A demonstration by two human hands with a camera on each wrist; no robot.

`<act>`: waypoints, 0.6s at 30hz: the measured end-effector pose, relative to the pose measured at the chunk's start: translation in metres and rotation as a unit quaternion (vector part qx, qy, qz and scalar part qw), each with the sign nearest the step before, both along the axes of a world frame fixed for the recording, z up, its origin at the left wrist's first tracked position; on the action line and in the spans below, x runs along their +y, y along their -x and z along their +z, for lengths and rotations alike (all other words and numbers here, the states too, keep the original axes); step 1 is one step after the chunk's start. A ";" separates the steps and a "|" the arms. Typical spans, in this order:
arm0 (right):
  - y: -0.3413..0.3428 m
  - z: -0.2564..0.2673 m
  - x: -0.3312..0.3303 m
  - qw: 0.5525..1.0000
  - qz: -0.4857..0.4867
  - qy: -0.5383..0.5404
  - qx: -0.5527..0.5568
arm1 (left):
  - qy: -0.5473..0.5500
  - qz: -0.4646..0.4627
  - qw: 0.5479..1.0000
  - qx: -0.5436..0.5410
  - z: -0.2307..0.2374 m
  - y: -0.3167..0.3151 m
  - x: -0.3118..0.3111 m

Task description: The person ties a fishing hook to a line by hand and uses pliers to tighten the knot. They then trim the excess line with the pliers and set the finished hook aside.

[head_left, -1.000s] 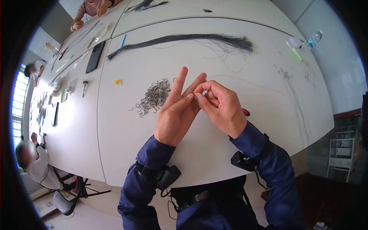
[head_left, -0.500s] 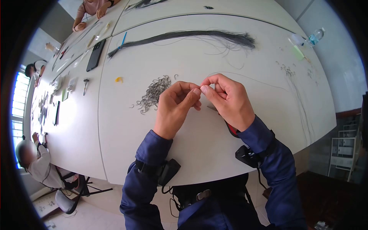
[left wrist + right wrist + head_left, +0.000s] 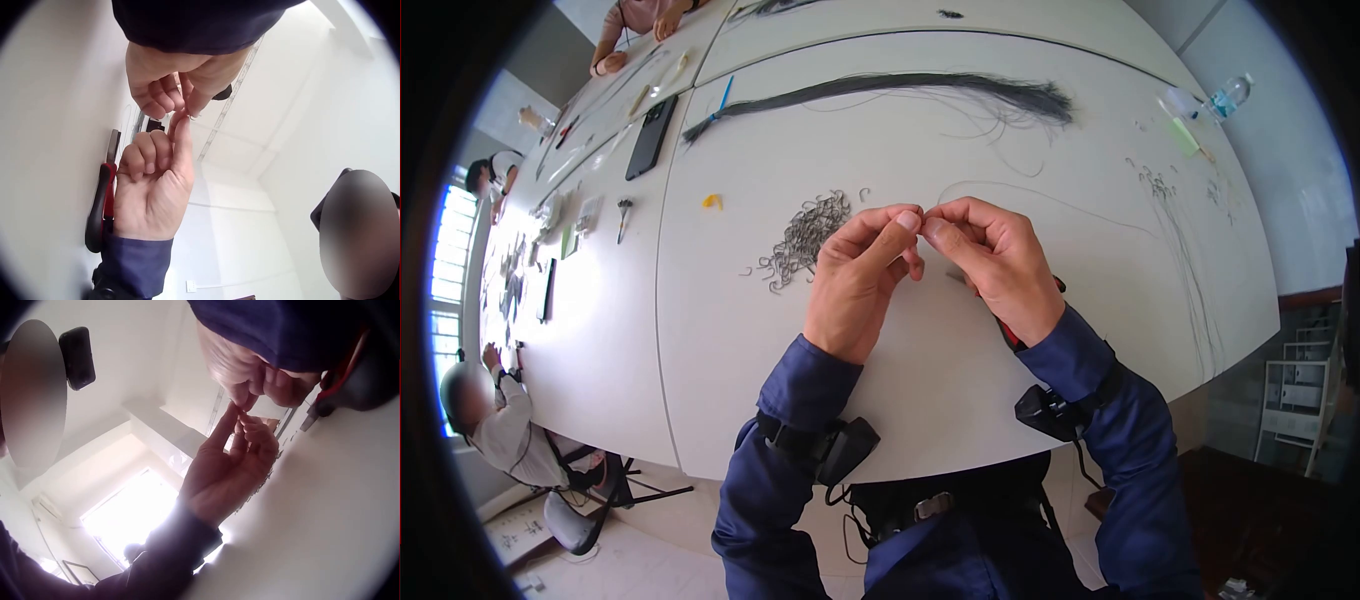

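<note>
Over the white table (image 3: pixel 880 400), my left hand (image 3: pixel 850 285) and right hand (image 3: pixel 1000 265) meet fingertip to fingertip. Between its thumb and forefinger, the left pinches a tiny thin hook-like piece (image 3: pixel 194 117), mostly hidden by the fingertips. My right hand pinches a thin line against it; a loose line (image 3: pixel 962 182) curves away across the table behind that hand. The right hand's other fingers are curled in. Just left of the left hand lies a heap of small fish hooks (image 3: pixel 810 235). Partly under my right hand rests a tool with red-and-black handles (image 3: pixel 107 203) and a metal tip.
Toward the back lies a long bundle of dark strands (image 3: pixel 850 92) with a blue tie. A black phone (image 3: pixel 652 138) and a yellow scrap (image 3: pixel 712 201) are on the left. Hooks with attached lines (image 3: pixel 1160 190) and a bottle (image 3: pixel 1230 97) are on the right. Other people sit around.
My left hand's straight, spread fingers have curled in, and both hands now meet at the fingertips. The last half second shows only slight movement at the pinch.
</note>
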State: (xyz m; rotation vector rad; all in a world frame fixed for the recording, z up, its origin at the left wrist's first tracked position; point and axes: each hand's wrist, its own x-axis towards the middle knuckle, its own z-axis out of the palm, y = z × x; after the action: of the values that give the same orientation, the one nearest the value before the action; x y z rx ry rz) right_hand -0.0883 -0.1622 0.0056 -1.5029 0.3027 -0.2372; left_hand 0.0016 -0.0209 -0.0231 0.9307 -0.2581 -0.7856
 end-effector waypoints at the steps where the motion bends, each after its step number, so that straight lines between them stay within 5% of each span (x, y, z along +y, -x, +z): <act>1: 0.000 0.000 0.000 1.000 0.006 -0.008 -0.010 | 0.002 0.002 1.000 0.002 -0.001 0.000 0.000; 8: 0.000 -0.005 -0.005 0.995 0.016 0.091 0.039 | -0.036 -0.023 0.998 -0.039 0.001 0.000 0.001; 11: -0.006 -0.011 -0.006 0.919 -0.119 0.344 -0.153 | -0.063 0.001 0.995 -0.077 0.001 0.002 0.000; 18: -0.001 -0.001 -0.013 0.943 -0.039 0.307 -0.120 | -0.129 0.004 0.977 -0.170 0.009 0.006 -0.002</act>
State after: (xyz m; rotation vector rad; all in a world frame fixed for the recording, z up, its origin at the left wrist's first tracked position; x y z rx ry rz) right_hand -0.0870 -0.1751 0.0044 -2.0541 0.0903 -0.6168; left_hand -0.0042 -0.0229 -0.0142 1.3124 -0.4592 -0.6587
